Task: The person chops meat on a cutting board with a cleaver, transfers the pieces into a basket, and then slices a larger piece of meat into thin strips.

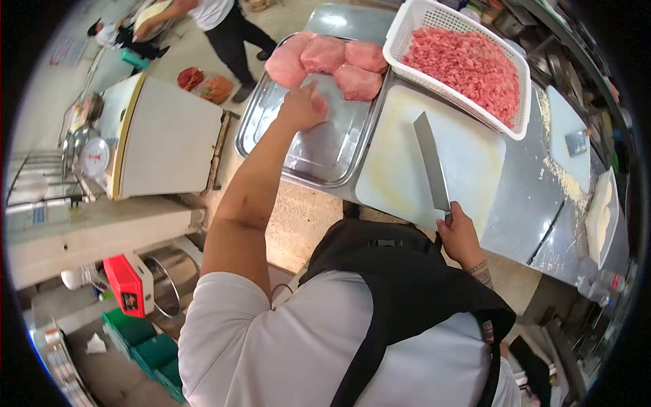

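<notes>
My left hand (303,108) reaches over the metal tray (332,163), its fingers curled on a piece of raw meat (321,107) that shows at their right side. Beyond it, several thick pink slabs of raw meat (323,54) lie at the tray's far end. My right hand (461,235) is closed round the handle of a broad-bladed knife (431,159). The blade points away from me, over the white cutting board (393,159) beside the tray. Part of the left fingers is hidden behind the hand.
A white perforated basket (525,102) of chopped raw meat stands beyond the board. Farther right are another board (568,139) with a scraper (577,144), scattered crumbs, and a white tray (600,224). A person (227,30) stands beyond the table, left of the meat tray.
</notes>
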